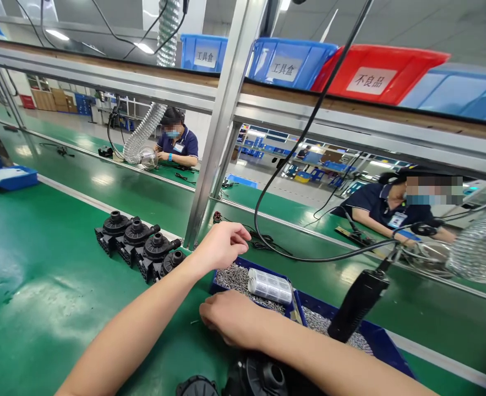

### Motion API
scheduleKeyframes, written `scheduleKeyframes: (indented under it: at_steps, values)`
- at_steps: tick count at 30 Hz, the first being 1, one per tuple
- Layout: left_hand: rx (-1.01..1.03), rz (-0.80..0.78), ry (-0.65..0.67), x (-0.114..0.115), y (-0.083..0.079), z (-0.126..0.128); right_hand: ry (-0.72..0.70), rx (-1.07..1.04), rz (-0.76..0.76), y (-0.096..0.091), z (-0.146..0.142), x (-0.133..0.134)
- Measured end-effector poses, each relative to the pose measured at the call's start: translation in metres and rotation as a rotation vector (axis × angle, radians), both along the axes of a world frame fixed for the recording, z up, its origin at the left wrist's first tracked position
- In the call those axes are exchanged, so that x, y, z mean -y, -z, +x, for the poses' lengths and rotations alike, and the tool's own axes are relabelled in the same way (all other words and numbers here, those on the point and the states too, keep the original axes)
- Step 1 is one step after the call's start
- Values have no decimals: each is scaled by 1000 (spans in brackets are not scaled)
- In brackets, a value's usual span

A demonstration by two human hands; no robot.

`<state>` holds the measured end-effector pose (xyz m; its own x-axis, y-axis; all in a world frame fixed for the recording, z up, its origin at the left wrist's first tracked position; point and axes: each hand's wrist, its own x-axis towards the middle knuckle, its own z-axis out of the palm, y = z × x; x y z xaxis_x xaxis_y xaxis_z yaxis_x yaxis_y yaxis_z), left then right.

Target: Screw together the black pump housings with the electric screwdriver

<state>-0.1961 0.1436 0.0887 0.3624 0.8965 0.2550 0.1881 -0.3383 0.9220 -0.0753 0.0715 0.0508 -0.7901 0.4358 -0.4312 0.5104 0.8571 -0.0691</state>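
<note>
My left hand [228, 242] hovers above the near end of a blue bin of screws [233, 278], its fingers curled in; what they hold, if anything, is hidden. Below it, my right hand [226, 314] is low over the green mat beside that bin. Its fingers are bent downward and closed, with the tips out of sight. A small screw [194, 322] lies on the mat just left of it. A roll of printed labels [269, 286] rests on the screws. Under my right forearm sits a black pump housing [263, 377], partly cut off, with another round black part [197, 386] beside it.
Several black pump housings [135, 234] stand in a row at left. A black electric screwdriver [360, 302] hangs on a cord over a second screw bin [317, 319]. A metal post [213, 132] rises ahead. Two co-workers [180, 140] sit opposite. Plastic bins [375, 74] line the shelf.
</note>
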Motion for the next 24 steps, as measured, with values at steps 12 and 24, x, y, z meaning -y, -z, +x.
scheduleKeyframes:
  at_steps: [12,24]
  values:
    - [-43,10,-13,3,1,1,98,-43,-19,35,-31,-11]
    - [-57,22,-22,2,-3,-1,86,-112,-82,-32,4,14]
